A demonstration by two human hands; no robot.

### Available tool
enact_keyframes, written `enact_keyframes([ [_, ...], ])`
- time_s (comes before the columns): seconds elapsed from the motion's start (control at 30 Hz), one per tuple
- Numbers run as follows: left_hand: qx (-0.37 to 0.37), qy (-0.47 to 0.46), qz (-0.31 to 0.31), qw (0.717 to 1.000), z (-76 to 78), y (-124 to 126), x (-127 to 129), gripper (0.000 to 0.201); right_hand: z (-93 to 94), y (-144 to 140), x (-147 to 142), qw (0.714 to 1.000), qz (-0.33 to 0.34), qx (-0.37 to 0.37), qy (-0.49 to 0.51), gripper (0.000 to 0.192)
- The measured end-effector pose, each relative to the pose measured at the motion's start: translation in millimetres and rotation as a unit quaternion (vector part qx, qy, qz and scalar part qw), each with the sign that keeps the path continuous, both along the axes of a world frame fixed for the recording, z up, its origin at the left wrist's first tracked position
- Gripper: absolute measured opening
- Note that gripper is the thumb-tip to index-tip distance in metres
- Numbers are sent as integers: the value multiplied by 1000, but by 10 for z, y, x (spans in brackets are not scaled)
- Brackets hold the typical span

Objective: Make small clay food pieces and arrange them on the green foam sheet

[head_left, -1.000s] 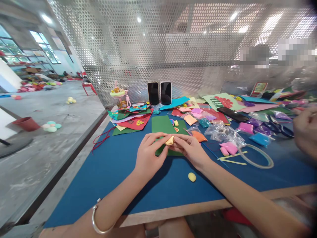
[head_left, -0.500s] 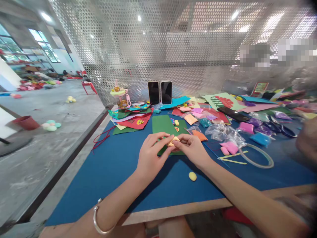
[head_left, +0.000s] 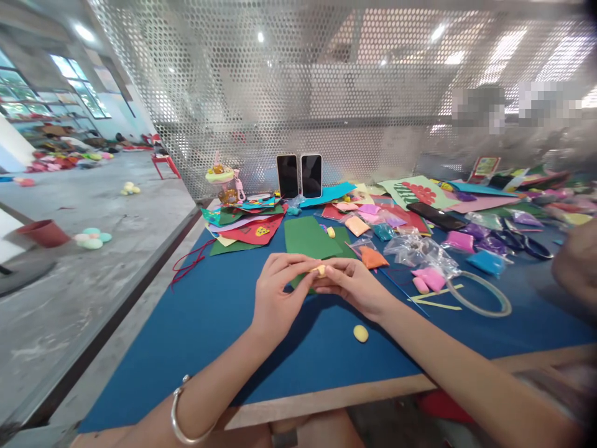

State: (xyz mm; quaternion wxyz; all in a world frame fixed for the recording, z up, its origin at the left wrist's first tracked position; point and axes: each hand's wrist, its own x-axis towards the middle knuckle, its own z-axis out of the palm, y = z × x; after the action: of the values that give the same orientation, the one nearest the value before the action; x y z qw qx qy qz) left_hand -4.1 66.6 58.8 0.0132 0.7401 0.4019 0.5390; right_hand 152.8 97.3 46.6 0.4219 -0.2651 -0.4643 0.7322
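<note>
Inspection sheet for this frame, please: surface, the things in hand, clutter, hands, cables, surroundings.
Surface: blue table with a wooden front edge.
Things in hand: small yellow clay piece pinched between both hands above a green sheet; a second yellow lump lies loose nearer the edge.
Clutter: coloured paper stack, clay bags, tape ring, two phones propped upright.
Hands: left hand and right hand, fingers meeting on the clay; bracelet on the left wrist.
Cables: red cord hanging over the left edge.
Surroundings: perforated metal screen; another person's hand at right.
</note>
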Motion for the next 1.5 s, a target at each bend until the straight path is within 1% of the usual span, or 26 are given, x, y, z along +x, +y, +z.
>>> enact_keyframes([
  [0.1, -5, 35, -4, 999, -21, 6, 9, 27, 2, 19, 7, 998, -63, 11, -7, 27],
  [0.17, -18, 36, -9, 999, -29, -2, 18, 32, 5, 29, 11, 996, -82, 39, -25, 27],
  [0.2, -25, 29, -7, 999, -30, -7, 21, 31, 8, 30, 9, 994, -84, 54, -38, 27],
  [0.27, -34, 5, 0, 999, -26, -15, 20, 23, 15, 25, 0, 993, -79, 70, -59, 29],
  [0.33, -41, -25, 12, 999, -21, -14, 11, 15, 26, 9, -14, 993, -71, 68, -61, 30],
  [0.4, -46, -57, 22, 997, -21, -3, 1, 12, 39, -9, -27, 996, -56, 55, -49, 34],
  [0.47, -49, -84, 26, 995, -28, 14, -4, 11, 51, -23, -36, 998, -39, 44, -34, 42],
  [0.53, -47, -94, 24, 994, -34, 29, -2, 10, 55, -26, -46, 998, -37, 45, -26, 45],
  [0.63, -29, -49, 28, 998, -40, 39, 10, 14, 44, -9, -71, 995, -79, 59, -27, 38],
  [0.73, 20, 59, 47, 997, -56, 40, 9, 25, 40, 5, -107, 992, -122, 41, -9, 36],
  [0.83, 64, 142, 70, 985, -79, 49, -8, 38, 86, -15, -153, 992, -122, 4, 45, 36],
  [0.9, 74, 164, 67, 981, -85, 50, -14, 40, 141, -35, -188, 990, -116, -13, 84, 35],
  [0.97, 76, 179, 42, 980, -80, 38, -5, 41, 198, -40, -222, 986, -124, -34, 103, 33],
  [1.07, 71, 197, 4, 978, -56, -11, 22, 41, 265, -9, -260, 981, -150, -80, 96, 31],
  [1.13, 78, 180, -6, 981, -40, -51, 28, 41, 298, 24, -267, 979, -161, -86, 86, 34],
  [1.23, 100, 121, 0, 988, -31, -89, 11, 38, 337, 77, -247, 985, -149, -53, 73, 45],
  [1.37, 89, 81, 11, 993, -54, -88, -4, 33, 353, 139, -192, 996, -75, -18, 54, 65],
  [1.43, 78, 75, 11, 994, -58, -84, 2, 32, 340, 131, -159, 998, -45, 5, 43, 68],
  [1.5, 77, 62, 10, 995, -31, -92, 0, 31, 317, 60, -131, 999, -35, 31, 10, 65],
])
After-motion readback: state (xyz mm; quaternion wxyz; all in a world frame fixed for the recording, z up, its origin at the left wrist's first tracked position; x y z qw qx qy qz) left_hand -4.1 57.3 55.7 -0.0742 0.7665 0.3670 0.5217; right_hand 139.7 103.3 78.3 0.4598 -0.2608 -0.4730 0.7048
